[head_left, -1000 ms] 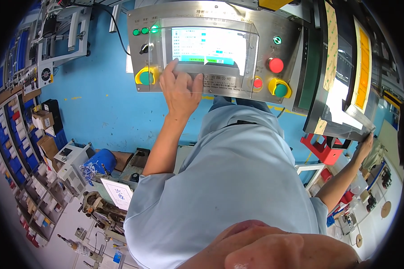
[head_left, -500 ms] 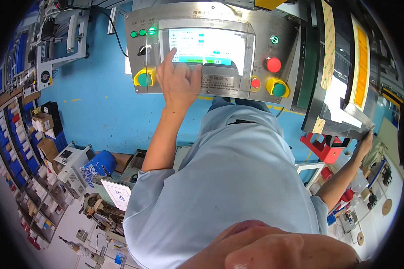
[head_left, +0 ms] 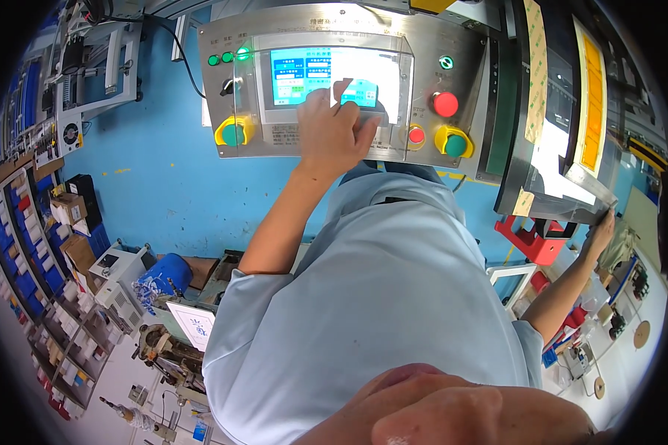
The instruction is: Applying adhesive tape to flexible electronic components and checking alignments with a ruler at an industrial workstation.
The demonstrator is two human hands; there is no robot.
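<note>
My left hand (head_left: 332, 132) is over the touchscreen (head_left: 289, 70) of a metal control panel (head_left: 275, 141). Its index finger points at the lower right part of the lit screen, the thumb stands apart, and nothing is held. Whether the fingertip touches the glass cannot be made out. The screen shows blue and white fields, with a bright glare on its right. Far to the right, my right hand (head_left: 602, 236) lies against the lower corner of a dark framed machine panel (head_left: 586, 213), fingers stretched along its edge and partly hidden.
Beside the screen sit a red push button (head_left: 445, 104), a smaller red button (head_left: 416, 135), and green buttons in yellow guards (head_left: 233, 134) (head_left: 455, 145). A red bracket (head_left: 534, 241) is under the dark panel. Shelves with blue bins (head_left: 26, 274) and a blue barrel (head_left: 167, 273) stand left.
My left hand has moved right across the touchscreen, from its left side to its lower right. The screen now shows a different page. My right hand has stayed in place.
</note>
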